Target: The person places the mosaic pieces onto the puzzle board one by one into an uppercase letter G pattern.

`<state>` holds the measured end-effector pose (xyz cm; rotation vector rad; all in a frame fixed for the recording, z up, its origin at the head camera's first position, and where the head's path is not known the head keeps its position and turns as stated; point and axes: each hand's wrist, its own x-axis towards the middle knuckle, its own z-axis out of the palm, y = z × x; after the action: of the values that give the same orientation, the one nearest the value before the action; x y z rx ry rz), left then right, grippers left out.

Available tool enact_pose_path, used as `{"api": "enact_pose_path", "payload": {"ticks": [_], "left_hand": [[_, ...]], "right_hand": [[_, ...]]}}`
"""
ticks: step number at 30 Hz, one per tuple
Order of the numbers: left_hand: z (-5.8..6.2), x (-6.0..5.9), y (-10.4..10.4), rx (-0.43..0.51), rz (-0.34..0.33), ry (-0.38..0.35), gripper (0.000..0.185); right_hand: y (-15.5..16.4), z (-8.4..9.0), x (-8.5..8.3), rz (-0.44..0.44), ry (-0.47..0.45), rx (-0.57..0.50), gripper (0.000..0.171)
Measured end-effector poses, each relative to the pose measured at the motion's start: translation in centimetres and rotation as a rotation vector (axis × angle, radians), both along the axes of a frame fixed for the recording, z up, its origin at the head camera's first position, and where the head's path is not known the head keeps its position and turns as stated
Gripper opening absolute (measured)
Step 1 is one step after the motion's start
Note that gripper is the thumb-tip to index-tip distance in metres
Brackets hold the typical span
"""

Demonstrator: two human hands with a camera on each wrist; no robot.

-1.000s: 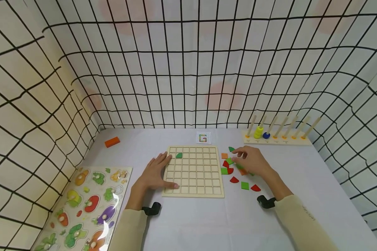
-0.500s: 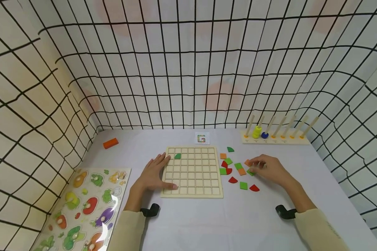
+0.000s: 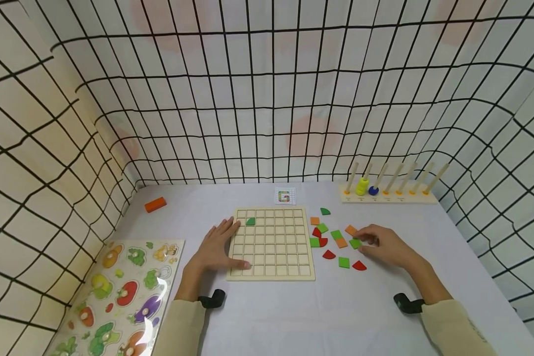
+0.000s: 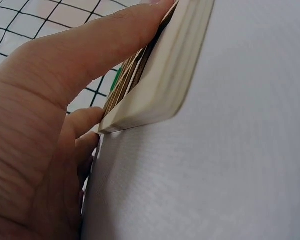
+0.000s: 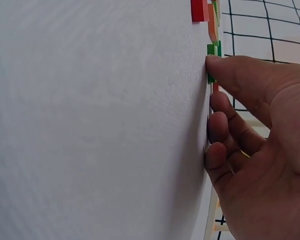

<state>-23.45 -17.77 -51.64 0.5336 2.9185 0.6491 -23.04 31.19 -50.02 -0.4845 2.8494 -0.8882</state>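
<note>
Bright even light, soft shadows, fisheye-bent edges.

One sign can be read: a small white card (image 3: 286,196) lying flat on the worktop, beyond the far edge of the wooden grid board (image 3: 270,243) and well past the fingers (image 3: 229,228) of the left hand that rest on that board. It carries a blocky letter G drawn in green, orange and red squares. Small dark marks run along the base of the peg rack (image 3: 388,197), far beyond the fingers (image 3: 366,238) of the right hand, but they are too small to read.
</note>
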Motion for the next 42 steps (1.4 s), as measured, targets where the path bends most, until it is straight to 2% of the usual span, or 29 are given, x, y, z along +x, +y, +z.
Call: {"api": "enact_pose_path", "payload": {"ticks": [9, 22, 33, 42], "left_hand": [[-0.4, -0.1, -0.2, -0.001, -0.001, 0.007, 0.125], [-0.1, 0.1, -0.2, 0.004, 0.002, 0.006, 0.124], [-0.1, 0.0, 0.0, 0.008, 0.009, 0.009, 0.125], [-0.2, 0.1, 0.0, 0.011, 0.018, 0.003, 0.126]], "right_hand": [[0.2, -0.3, 0.2, -0.050, -0.003, 0.004, 0.029], [-0.3, -0.3, -0.4, -0.066, 0.042, -0.006, 0.030], [-2.7, 1.6, -1.9, -0.064, 0.098, -0.027, 0.025], [-6.1, 1.9, -3.2, -0.079, 0.068, -0.044, 0.027]]}}
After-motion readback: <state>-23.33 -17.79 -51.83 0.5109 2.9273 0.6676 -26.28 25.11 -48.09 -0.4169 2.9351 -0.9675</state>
